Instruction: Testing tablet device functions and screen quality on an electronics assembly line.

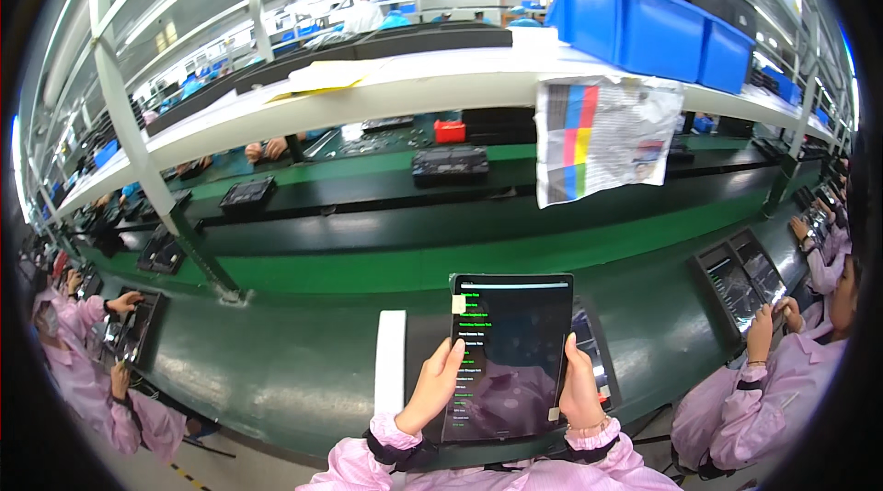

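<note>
Between my two hands a black tablet (515,362) is held upright, its lit screen facing me with a column of green and white text lines down the left side. My left hand (434,385) grips its left edge, the thumb lying on the front. On the opposite edge my right hand (581,385) is closed, thumb up along the side. The fingers behind the tablet are hidden. Left of the tablet, a white strip-shaped block (391,362) rests on the dark green bench (276,344). Partly covered behind the tablet's right edge lies a dark tray (602,371) with something shiny in it.
Co-workers in pink sit at left (78,362) and right (782,399), handling trays. Beyond the bench, a conveyor line carries black devices (449,165). A shelf (441,91) crosses above, with blue bins (635,27) and a hanging printed sheet (602,137).
</note>
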